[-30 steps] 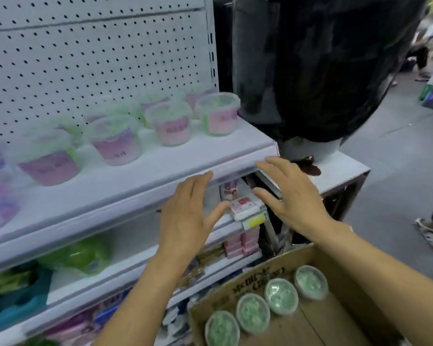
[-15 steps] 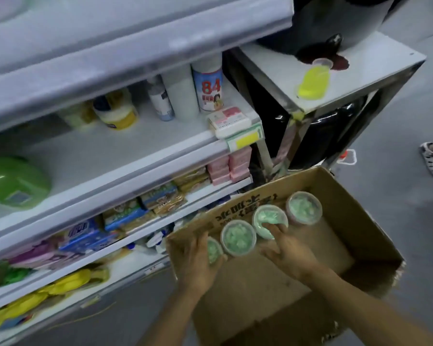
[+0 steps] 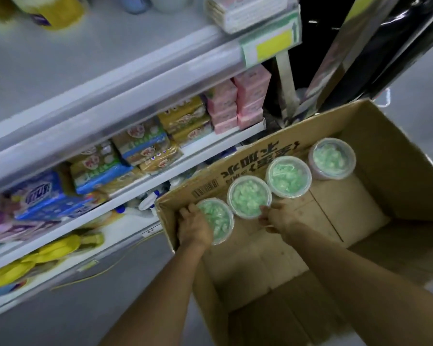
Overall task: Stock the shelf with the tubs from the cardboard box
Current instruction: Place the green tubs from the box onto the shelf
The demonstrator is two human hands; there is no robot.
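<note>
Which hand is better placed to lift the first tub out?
Left, probably. The left hand already curls over the side of the nearest tub at the cardboard box corner; the right hand only has fingertips at the second tub rim.

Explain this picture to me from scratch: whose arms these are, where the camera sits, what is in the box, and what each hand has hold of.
There is no machine here. The two bare arms belong to a person, and the single camera is worn on that person's head, looking forward and down, so you see the work as they do.

Below is an open cardboard box on the floor beside a shop shelf. Four clear tubs of green stuff stand in a row along the box's near-shelf wall.

The left hand reaches over the box's edge and its fingers curl round the end tub. The right hand has its fingertips on the rim of the second tub; a full grip cannot be made out. The other two tubs are untouched.
</note>
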